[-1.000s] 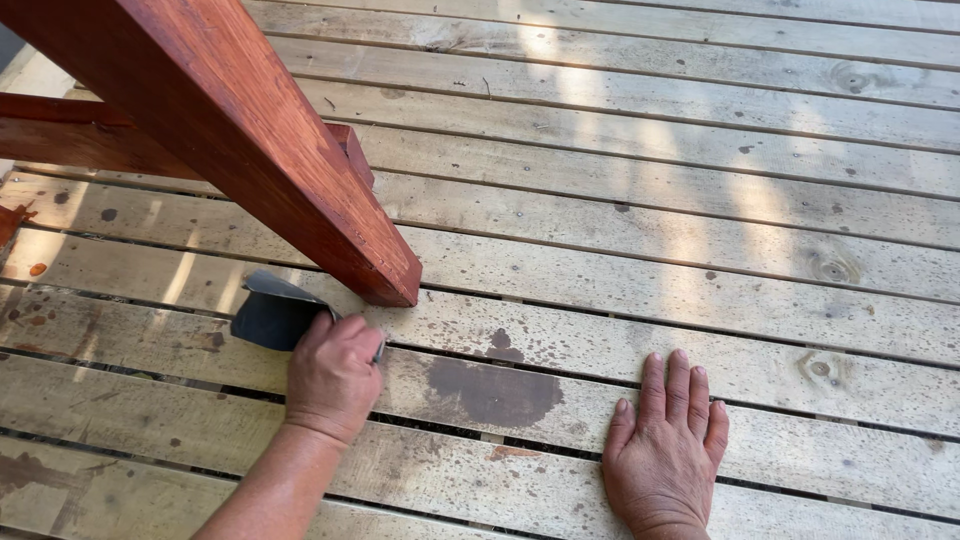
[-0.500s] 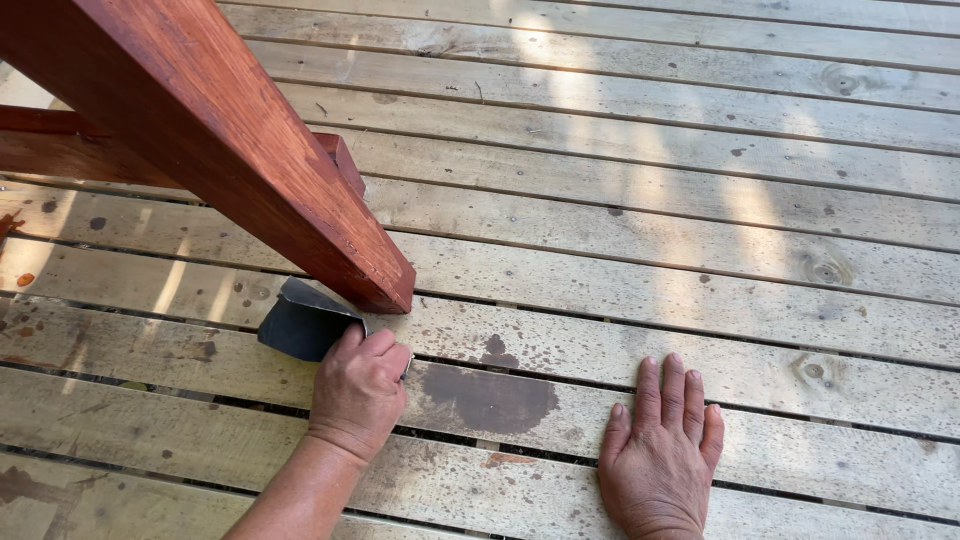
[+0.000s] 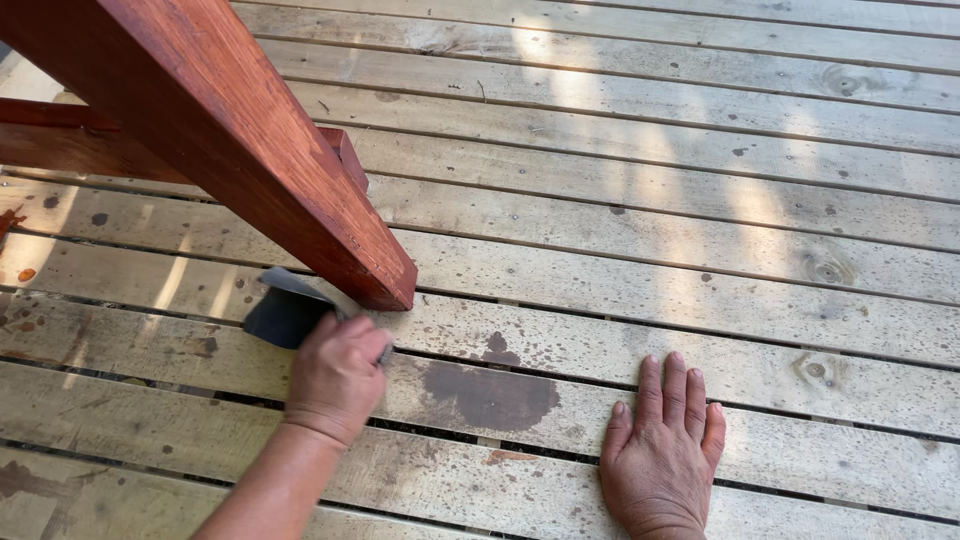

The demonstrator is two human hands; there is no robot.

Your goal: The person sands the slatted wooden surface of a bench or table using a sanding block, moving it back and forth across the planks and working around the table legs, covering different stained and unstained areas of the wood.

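Note:
My left hand point(image 3: 335, 375) grips a dark sheet of sandpaper point(image 3: 285, 312), pressed against the deck right at the foot of a red-stained wooden leg point(image 3: 250, 150). The sheet's far edge curls up against the leg's lower end. My right hand point(image 3: 663, 450) lies flat, palm down and fingers together, on a weathered deck board point(image 3: 800, 470) to the right, holding nothing.
The red leg slants from the top left down to the deck, joined by a red crossbar point(image 3: 60, 150) at the left. A dark wet stain point(image 3: 490, 395) marks the board between my hands. Small red drips point(image 3: 25, 273) dot the boards at far left.
My left hand has slid the sandpaper to the right, closer to the leg's foot. My right hand has stayed flat on the board.

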